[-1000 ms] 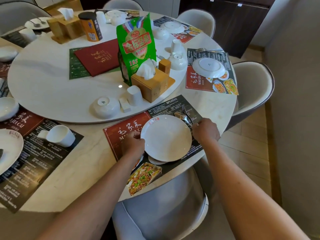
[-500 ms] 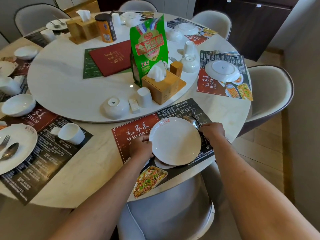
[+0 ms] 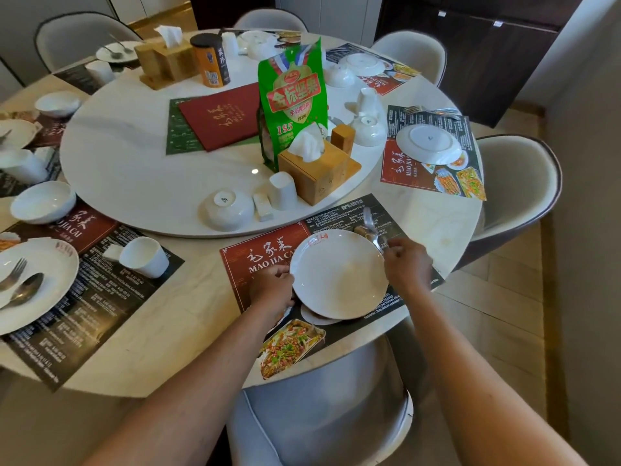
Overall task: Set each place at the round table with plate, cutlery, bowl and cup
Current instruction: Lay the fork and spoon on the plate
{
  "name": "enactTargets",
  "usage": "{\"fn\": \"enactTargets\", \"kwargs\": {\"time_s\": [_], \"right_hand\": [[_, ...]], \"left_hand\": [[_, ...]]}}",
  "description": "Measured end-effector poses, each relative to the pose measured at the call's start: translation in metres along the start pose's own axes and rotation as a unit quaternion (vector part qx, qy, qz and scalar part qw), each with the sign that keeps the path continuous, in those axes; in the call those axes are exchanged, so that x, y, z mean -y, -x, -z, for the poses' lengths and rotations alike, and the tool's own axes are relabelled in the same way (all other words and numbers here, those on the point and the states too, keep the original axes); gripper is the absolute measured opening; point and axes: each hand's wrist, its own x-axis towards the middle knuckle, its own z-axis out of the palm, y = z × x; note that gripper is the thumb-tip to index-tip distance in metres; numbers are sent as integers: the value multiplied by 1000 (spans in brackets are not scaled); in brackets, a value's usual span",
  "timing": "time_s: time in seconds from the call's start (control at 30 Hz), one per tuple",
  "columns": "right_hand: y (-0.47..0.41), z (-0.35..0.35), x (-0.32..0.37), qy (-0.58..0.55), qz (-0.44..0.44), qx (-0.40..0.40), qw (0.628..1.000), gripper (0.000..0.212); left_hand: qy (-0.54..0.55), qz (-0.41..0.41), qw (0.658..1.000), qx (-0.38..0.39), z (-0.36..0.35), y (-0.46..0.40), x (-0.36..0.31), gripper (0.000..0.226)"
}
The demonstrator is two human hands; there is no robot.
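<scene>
The plate (image 3: 337,275) is gripped at its left rim by the left hand (image 3: 273,290), while cutlery (image 3: 369,230), long axis running up-frame, is pinched by the nearer right hand (image 3: 408,264).

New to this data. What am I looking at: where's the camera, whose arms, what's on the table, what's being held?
No robot here: a person wears one wide-angle camera on the head, looking forward and down, so the two bare arms are theirs. The left hand grips the rim of a white plate lying on a printed placemat. The right hand pinches cutlery at the plate's far right edge; it is blurred, so which pieces I cannot tell. On the turntable just beyond sit an upturned bowl and an upturned cup, not yet moved to this place.
</scene>
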Motion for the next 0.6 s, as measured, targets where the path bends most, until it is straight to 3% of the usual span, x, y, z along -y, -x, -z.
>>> {"fn": "enactTargets", "kwargs": {"time_s": [0.3,0.6], "right_hand": [[82,-42,-18,36,63,65,995,22],[105,-47,-16,79,59,61,993,29]], "left_hand": [[-6,-23,1000,12,16,13,19,24],[-95,-88,991,42,19,29,25,29]]}}
